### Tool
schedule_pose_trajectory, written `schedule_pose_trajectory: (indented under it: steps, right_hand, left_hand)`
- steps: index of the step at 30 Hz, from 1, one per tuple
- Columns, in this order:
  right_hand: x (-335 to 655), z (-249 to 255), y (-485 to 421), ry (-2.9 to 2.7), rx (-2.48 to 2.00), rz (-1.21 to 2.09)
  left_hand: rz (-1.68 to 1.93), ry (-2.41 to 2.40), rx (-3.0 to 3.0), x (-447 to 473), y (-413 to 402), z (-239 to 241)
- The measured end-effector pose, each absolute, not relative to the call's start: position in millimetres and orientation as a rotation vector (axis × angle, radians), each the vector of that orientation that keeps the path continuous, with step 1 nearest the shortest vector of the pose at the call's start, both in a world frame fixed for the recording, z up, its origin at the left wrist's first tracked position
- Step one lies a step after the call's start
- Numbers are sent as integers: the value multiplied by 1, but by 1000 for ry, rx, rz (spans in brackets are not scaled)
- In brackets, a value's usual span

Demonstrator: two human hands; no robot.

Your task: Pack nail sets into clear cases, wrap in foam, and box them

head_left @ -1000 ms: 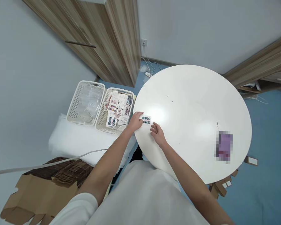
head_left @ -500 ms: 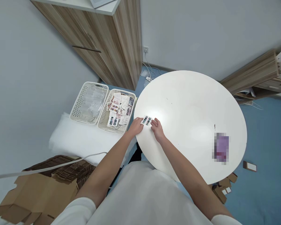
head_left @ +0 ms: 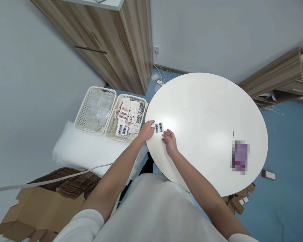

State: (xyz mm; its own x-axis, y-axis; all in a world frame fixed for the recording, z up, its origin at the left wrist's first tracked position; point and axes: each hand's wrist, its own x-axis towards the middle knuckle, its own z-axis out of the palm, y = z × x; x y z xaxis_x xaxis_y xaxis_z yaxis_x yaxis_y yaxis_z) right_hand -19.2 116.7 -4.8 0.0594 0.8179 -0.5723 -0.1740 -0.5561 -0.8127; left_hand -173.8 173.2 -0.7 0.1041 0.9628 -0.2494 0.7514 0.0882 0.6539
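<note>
A small white card with two rows of dark, shiny, oval pieces is at the left side of the round white table. My left hand grips the card's left edge between thumb and fingers. Just right of the card, my right hand hovers with its fingers loosely bent and apart, holding nothing visible. To the left stands a white basket full of similar cards, some with pink or purple pieces. What exactly the pieces are is too small to tell.
A second white basket holds clear plastic bags. Both baskets rest on a white wrapped surface. A blurred purple item lies on the table's right. Flattened cardboard is at lower left, a wooden cabinet behind.
The card has turned to sit more upright in my left hand. My right hand has come slightly away from its right edge. The view has shifted a little.
</note>
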Motion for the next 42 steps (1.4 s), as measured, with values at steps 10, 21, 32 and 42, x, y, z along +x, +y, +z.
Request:
schedule_pose_trajectory:
  steps: [10, 21, 32, 42]
  right_hand:
    - [-25, -4, 111, -497, -1378, 1778]
    - [-17, -3, 151, -746, -1540, 1729]
    - [-5, -17, 172, -1885, -1957, 1095]
    - [-11, -23, 177, -2046, -1962, 931]
  left_hand:
    - [387, 1626, 1701, -172, 176, -8]
    - [408, 1692, 1559, -170, 156, -3]
    - [217, 1788, 1766, -174, 167, -8]
    - [212, 1813, 1744, -170, 175, -11]
